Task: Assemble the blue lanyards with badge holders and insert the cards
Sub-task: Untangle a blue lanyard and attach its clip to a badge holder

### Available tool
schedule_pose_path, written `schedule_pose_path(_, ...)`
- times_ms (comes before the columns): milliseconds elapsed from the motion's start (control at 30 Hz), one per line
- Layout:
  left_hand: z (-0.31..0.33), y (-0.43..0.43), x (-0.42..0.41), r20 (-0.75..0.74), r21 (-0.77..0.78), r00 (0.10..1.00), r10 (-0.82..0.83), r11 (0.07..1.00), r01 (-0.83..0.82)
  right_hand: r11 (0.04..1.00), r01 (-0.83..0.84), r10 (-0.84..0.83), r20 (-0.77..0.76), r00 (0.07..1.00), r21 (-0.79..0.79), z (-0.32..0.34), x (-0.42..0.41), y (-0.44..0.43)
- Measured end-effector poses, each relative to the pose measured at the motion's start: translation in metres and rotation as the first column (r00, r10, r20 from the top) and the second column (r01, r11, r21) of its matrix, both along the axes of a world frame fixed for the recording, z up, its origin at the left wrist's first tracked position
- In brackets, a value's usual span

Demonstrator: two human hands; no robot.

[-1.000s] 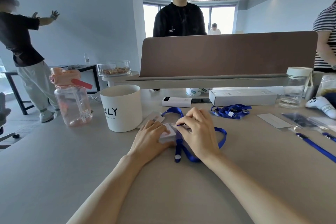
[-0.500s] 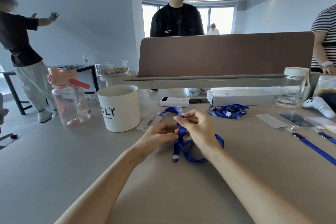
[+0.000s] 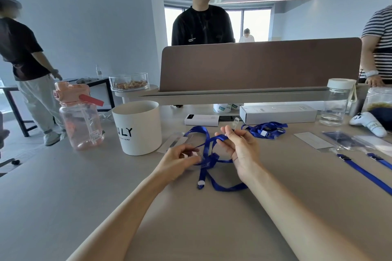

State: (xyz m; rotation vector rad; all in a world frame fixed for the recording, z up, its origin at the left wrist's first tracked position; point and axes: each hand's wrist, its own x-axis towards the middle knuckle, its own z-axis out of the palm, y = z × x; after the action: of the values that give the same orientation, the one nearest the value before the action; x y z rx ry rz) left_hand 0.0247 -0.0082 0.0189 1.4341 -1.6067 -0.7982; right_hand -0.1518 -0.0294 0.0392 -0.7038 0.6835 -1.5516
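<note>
The lanyard (image 3: 209, 154) lies mid-counter (image 3: 63, 197) between the left hand (image 3: 178, 161) and the right hand (image 3: 239, 148) (both pinch it). Behind it sits a power bank (image 3: 201, 120), with a box (image 3: 277, 113) to its right along the far edge. A second lanyard (image 3: 265, 130) lies before the box. A pot (image 3: 137, 127) and a bottle (image 3: 79, 116) stand far left, a jar (image 3: 337, 101) far right.

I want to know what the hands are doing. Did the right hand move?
Yes. The right hand was pressed flat on the table; now it has lifted up off it, pinching the lanyard.
</note>
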Motion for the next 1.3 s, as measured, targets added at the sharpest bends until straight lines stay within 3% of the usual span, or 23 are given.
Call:
schedule_pose_path(67,0.0,0.001,-0.001,0.017,0.032,0.998,-0.066,0.997,0.066,0.997,-0.079,0.079,0.038,0.996,-0.011,0.001,0.002,0.001)
schedule_pose_path(200,-0.002,0.004,-0.018,-0.231,0.016,0.958,-0.172,0.984,0.18,0.978,-0.203,0.205,0.043,0.978,-0.041,0.002,0.015,0.006)
schedule_pose_path(300,-0.003,0.006,-0.024,-0.3,-0.043,0.937,-0.177,0.984,0.172,0.974,-0.221,0.223,0.033,0.974,-0.056,0.003,0.018,0.007)
schedule_pose_path(500,0.003,0.006,-0.017,-0.364,-0.027,0.928,-0.078,0.997,0.074,0.985,-0.169,0.169,0.011,0.985,-0.047,0.0,0.01,0.001)
schedule_pose_path(633,0.005,0.003,-0.009,-0.371,-0.014,0.924,0.098,0.994,-0.111,0.995,-0.101,0.101,0.052,0.994,0.0,-0.001,0.006,-0.002)
schedule_pose_path(767,0.001,-0.006,0.008,-0.423,0.006,0.854,0.303,0.943,-0.332,0.992,0.044,-0.041,-0.034,0.999,0.12,-0.007,0.002,-0.011)
schedule_pose_path(900,-0.001,-0.01,0.02,-0.446,0.016,0.81,0.38,0.908,-0.418,0.973,0.152,-0.117,-0.201,0.973,0.172,-0.013,-0.002,-0.019)
schedule_pose_path(1033,-0.002,-0.014,0.022,-0.493,0.069,0.785,0.375,0.916,-0.395,0.993,0.072,-0.031,-0.363,0.931,0.099,-0.015,0.0,-0.015)
schedule_pose_path(1133,0.001,-0.014,0.019,-0.56,0.112,0.762,0.325,0.941,-0.319,0.997,-0.05,0.069,-0.52,0.851,0.05,-0.014,0.007,-0.007)
schedule_pose_path(1300,0.004,-0.011,0.014,-0.658,0.046,0.731,0.181,0.978,-0.202,0.965,-0.252,0.075,-0.831,0.551,-0.08,-0.022,0.017,0.001)
